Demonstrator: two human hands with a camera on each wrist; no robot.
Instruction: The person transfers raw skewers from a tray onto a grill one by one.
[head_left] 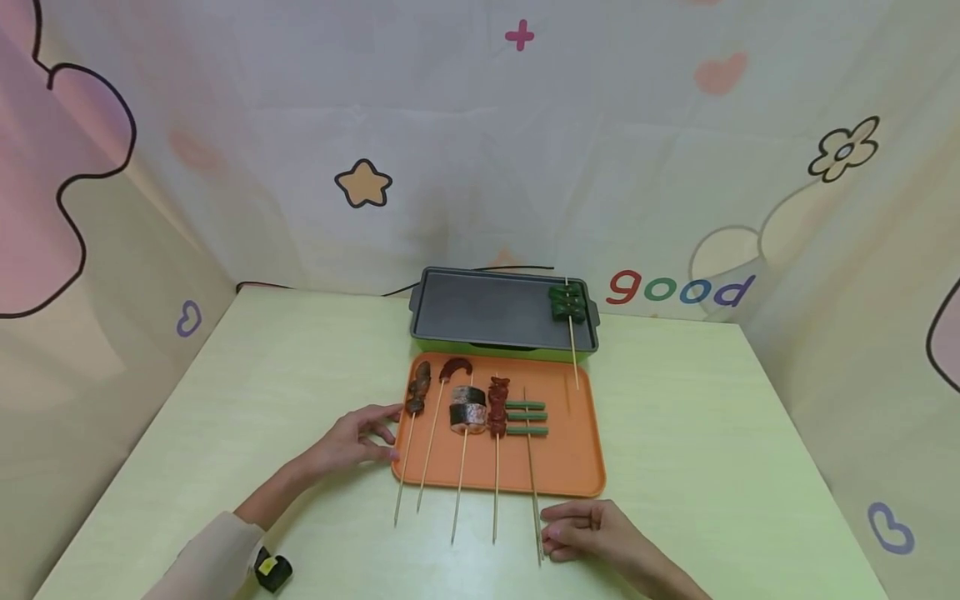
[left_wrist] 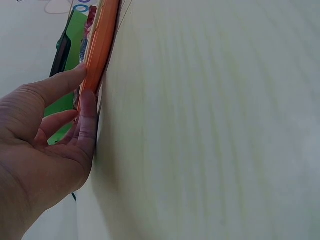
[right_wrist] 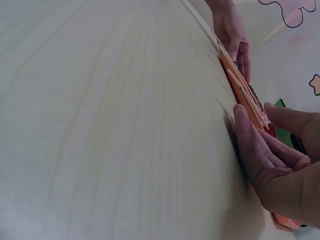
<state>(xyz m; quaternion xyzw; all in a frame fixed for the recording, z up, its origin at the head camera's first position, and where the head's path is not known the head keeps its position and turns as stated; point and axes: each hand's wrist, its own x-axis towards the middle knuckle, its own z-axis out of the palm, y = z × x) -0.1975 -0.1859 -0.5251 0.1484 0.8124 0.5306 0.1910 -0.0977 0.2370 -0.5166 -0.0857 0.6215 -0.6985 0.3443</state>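
Observation:
An orange tray lies on the table with several skewers on it, their sticks jutting over its front edge. From left to right come brown chunks, a curved dark-red piece, black-and-white rolls, red meat and green bean-like sticks. My left hand touches the tray's left rim with thumb and forefinger spread apart, as the left wrist view also shows. Beside the lower end of the green-stick skewer is my right hand, thumb and forefinger apart in the right wrist view.
Behind the tray stands a grill with a dark plate and green base. A dark-green skewer lies on its right end, its stick reaching over the tray. A black cord runs along the back. Printed curtains surround the pale table.

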